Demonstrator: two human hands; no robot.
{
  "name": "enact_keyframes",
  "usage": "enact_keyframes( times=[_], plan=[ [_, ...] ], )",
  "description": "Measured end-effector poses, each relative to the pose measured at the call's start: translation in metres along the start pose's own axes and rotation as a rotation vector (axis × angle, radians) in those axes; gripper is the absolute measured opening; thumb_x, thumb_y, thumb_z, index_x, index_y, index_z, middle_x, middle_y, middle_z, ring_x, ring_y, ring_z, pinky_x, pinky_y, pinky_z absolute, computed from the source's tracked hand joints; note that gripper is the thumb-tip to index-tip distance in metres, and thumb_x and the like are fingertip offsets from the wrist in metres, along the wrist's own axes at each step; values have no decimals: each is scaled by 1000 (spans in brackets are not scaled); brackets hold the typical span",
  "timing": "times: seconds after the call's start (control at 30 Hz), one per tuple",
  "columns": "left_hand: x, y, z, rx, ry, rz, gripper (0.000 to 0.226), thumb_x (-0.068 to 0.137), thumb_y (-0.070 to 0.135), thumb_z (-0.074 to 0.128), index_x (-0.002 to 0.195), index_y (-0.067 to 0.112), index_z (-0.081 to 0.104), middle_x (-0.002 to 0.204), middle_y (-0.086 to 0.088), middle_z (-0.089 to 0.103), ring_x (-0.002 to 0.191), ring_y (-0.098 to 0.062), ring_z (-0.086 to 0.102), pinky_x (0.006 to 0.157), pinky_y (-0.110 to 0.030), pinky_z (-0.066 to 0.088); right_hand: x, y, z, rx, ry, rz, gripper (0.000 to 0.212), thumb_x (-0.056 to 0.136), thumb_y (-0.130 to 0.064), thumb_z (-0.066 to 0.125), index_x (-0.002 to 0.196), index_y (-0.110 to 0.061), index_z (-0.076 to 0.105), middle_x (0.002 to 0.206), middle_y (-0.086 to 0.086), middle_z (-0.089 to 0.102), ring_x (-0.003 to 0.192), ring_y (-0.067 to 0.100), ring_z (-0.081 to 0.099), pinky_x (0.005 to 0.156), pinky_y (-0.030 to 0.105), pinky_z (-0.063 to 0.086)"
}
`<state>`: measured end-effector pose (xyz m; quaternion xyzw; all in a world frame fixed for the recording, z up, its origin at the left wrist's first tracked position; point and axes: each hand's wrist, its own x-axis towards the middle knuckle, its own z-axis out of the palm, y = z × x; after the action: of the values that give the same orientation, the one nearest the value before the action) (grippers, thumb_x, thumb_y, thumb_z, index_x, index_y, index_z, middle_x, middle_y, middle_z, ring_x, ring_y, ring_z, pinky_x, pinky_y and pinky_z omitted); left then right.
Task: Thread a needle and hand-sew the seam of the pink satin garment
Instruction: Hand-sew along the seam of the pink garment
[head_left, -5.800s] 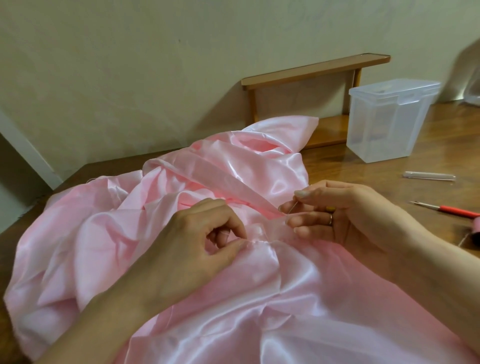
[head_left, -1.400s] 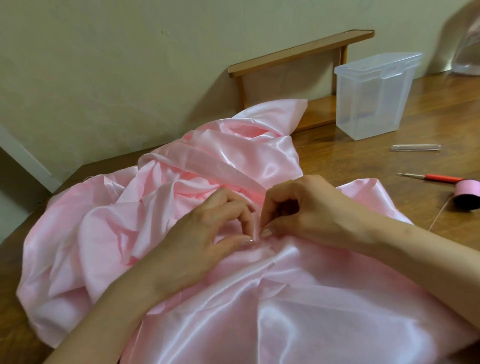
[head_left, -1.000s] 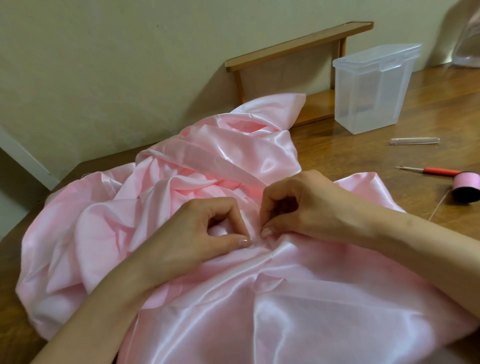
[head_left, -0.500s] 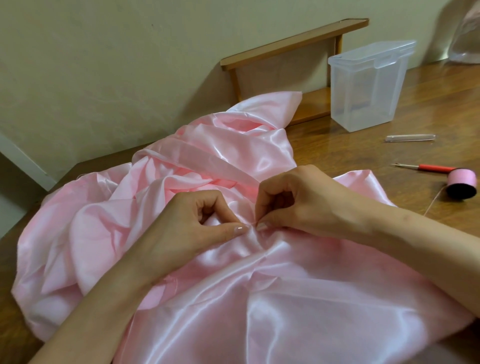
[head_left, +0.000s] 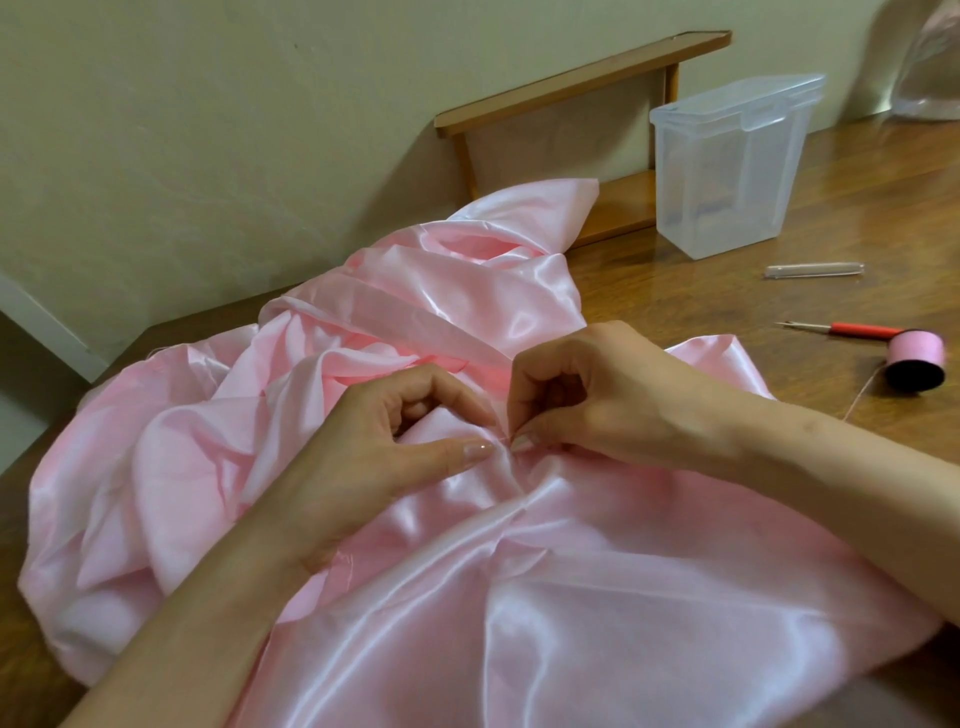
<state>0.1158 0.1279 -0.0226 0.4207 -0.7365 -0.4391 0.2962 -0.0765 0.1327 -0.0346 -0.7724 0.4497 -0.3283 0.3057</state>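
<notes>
A crumpled pink satin garment (head_left: 519, 597) covers most of the wooden table (head_left: 675, 296). My left hand (head_left: 384, 457) pinches a fold of the satin at the seam, thumb and forefinger curled around it. My right hand (head_left: 597, 395) sits just to its right, thumb and forefinger pinched together at the seam; a thin needle (head_left: 506, 434) barely shows between the two thumbs. A pink thread spool (head_left: 914, 358) lies at the far right, a thread trailing from it toward my right forearm.
A red-handled seam ripper (head_left: 852, 328) lies beside the spool. A clear needle tube (head_left: 815, 270) lies farther back. A clear lidded plastic box (head_left: 727, 166) stands by a small wooden shelf (head_left: 582, 78) against the wall. A clear bag (head_left: 930, 62) sits at the top right.
My right hand has come down from a raised pull onto the seam beside my left hand. Over the last second both hands stay pinched at the same spot.
</notes>
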Motion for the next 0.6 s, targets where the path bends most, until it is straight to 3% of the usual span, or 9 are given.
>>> enact_keyframes(
  times=[0.07, 0.2, 0.5, 0.6],
  plan=[
    [0, 0, 0, -28, 6, -7, 18, 66, 11, 81, 77, 21, 71, 86, 3, 72, 84, -7, 66, 72, -13, 49, 0, 0, -1, 6, 3, 8, 20, 73, -3, 75, 66, -20, 67, 63, -5, 67, 58, 0, 57, 56, 11, 42],
    [-1, 1, 1, -40, 29, -20, 12, 69, 14, 72, 80, 19, 72, 90, -1, 72, 89, -13, 66, 77, -16, 51, 1, 0, -3, 11, 14, 17, 21, 74, -2, 74, 66, -20, 65, 63, -7, 66, 58, 0, 57, 55, 12, 43],
    [-2, 2, 2, -47, 33, -14, 16, 65, 11, 81, 75, 19, 72, 83, 2, 72, 79, -6, 65, 70, -13, 50, 0, 2, -6, 5, 23, 3, 15, 74, -3, 74, 69, -16, 68, 68, -1, 70, 62, 7, 62, 60, 23, 50],
    [-2, 1, 2, -44, 41, -15, 11, 65, 14, 73, 75, 19, 72, 82, 2, 72, 78, -5, 65, 70, -13, 49, 1, 2, -6, 7, 19, 7, 15, 73, -4, 75, 68, -16, 68, 68, -1, 70, 62, 8, 62, 61, 25, 51]
  ],
)
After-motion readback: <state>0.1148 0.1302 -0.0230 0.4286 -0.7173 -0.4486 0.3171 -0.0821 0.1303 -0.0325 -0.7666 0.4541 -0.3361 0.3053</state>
